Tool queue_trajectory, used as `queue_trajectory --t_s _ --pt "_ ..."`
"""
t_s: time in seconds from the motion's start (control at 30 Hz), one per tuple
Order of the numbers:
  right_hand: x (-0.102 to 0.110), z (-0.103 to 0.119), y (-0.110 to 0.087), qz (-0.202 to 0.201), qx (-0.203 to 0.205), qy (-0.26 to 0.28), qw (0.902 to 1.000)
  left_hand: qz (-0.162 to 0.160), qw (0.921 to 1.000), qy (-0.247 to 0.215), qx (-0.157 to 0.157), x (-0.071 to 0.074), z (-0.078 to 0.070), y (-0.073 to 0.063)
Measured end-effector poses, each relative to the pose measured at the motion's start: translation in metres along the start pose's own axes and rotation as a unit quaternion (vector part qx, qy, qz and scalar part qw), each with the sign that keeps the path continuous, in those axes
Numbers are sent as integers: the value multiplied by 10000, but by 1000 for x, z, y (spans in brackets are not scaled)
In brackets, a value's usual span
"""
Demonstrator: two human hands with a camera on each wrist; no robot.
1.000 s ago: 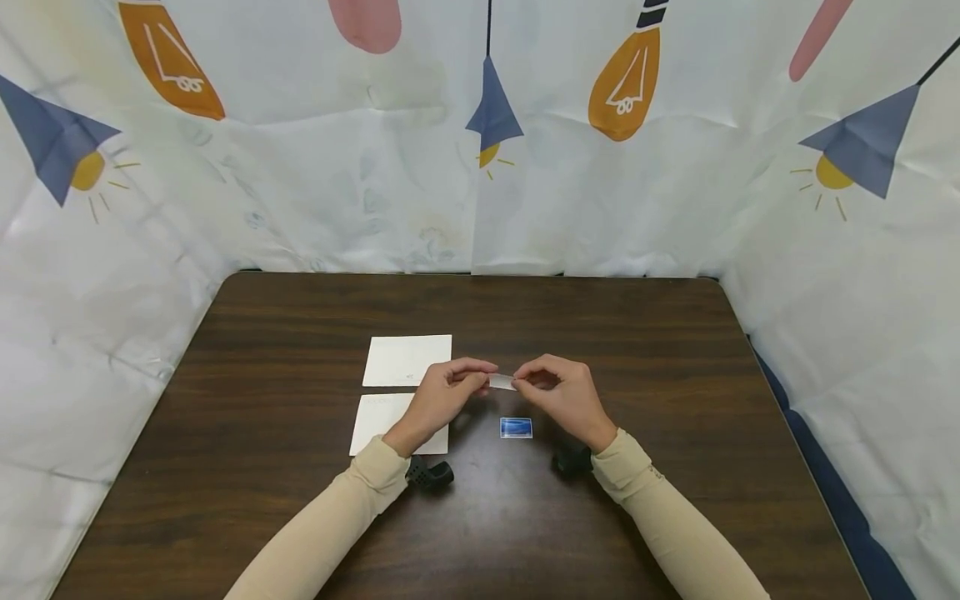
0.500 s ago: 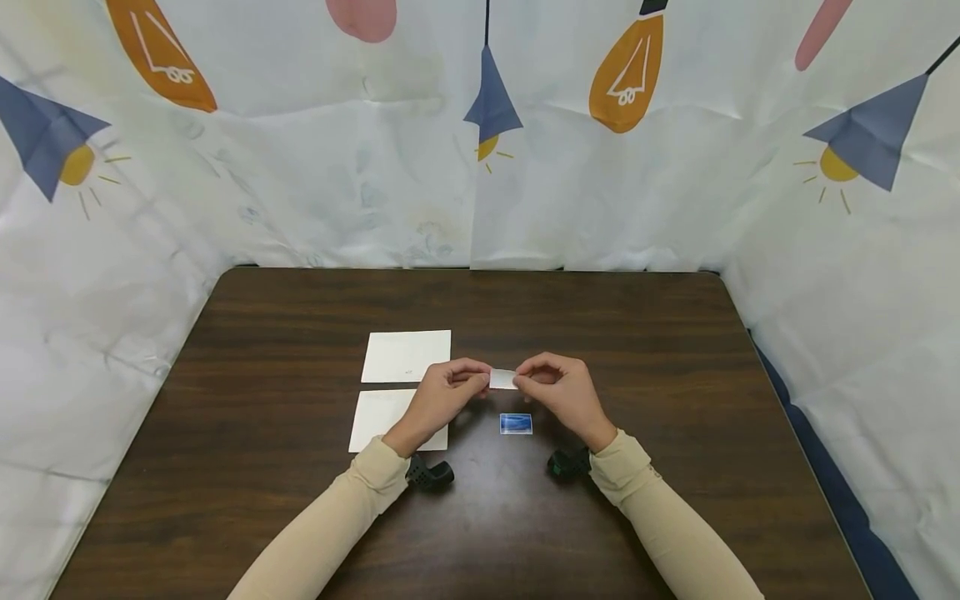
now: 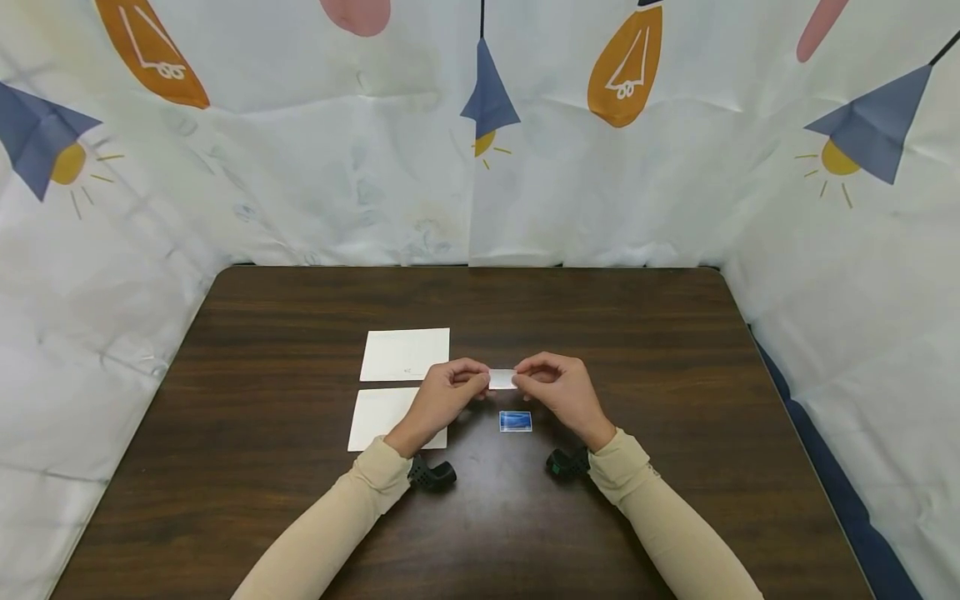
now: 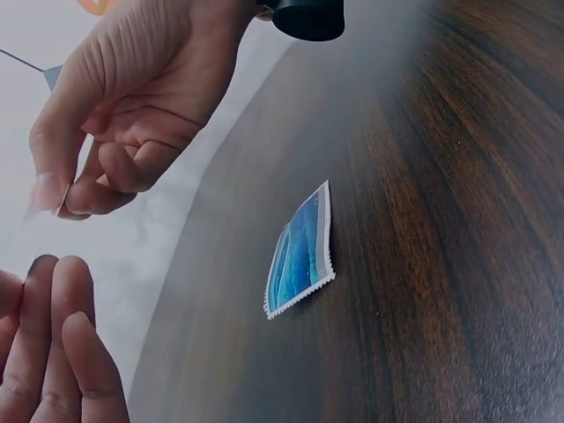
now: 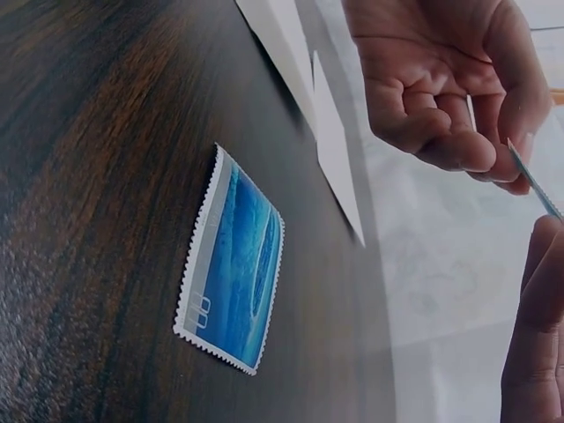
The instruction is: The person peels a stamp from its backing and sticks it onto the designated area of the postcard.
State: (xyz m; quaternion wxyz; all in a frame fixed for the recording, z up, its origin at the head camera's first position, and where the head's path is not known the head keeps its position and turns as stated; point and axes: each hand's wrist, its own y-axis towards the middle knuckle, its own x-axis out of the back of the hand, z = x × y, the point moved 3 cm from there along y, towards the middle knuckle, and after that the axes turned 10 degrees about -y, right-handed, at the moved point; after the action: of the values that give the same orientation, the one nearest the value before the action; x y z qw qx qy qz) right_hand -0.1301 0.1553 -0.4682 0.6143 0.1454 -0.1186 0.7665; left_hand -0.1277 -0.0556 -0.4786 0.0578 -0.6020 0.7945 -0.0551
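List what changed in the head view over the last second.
The held stamp, white side up, went from slanted to nearly level. The background sits slightly higher in frame. Nothing grabbed or released: left hand and right hand kept their pinch. Blue stamp and both white cards stayed put.

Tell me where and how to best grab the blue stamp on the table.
Probably pinch the stamp by its short edges, from above on the near side: it lies thin and nearly flat, with bare table in front.
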Motion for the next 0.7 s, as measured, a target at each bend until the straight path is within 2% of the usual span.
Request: queue_trajectory --t_s 0.2,0.37,0.5,0.7 --pt "0 1 0 -88 72 -43 9999 -146 9999 -60 58 -1 3 2" --pt "4 5 -1 -358 293 -40 9989 -342 9991 -52 236 0 3 3" --pt "6 13 -4 -493 589 -230 9968 -454 9985 3 310 0 2 2" --pt "1 23 -8 -491 1170 -737 9892 -514 9983 19 272 0 3 3"
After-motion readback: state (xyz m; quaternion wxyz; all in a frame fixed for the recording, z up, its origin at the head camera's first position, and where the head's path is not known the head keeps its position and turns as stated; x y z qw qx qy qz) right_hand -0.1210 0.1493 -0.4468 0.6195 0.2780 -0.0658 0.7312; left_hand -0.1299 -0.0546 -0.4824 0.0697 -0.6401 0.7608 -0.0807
